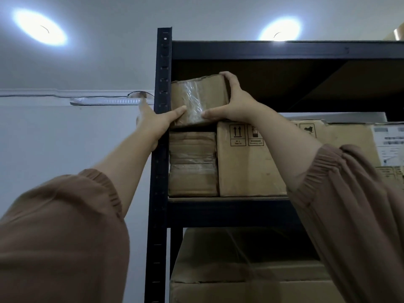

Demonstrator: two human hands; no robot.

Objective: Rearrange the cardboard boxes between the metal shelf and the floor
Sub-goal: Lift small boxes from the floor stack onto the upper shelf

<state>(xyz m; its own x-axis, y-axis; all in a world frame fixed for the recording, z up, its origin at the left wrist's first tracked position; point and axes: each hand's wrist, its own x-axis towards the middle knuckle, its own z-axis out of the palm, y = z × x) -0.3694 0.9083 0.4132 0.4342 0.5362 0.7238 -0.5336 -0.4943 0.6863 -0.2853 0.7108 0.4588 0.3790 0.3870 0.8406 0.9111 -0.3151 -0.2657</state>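
Observation:
A small taped cardboard box (pixel 197 98) sits high on the black metal shelf (pixel 161 127), on top of another taped small box (pixel 193 164). My left hand (pixel 156 121) holds its lower left corner, thumb on the front, fingers reaching past the shelf post. My right hand (pixel 232 99) grips its right side, thumb under the bottom edge and fingers over the top corner. A large box with arrow symbols (pixel 273 158) stands beside the lower small box.
A big cardboard box (pixel 240 270) fills the shelf level below. Another box corner (pixel 397 32) shows on the top shelf at far right. A white wall and ceiling lights lie to the left of the shelf post.

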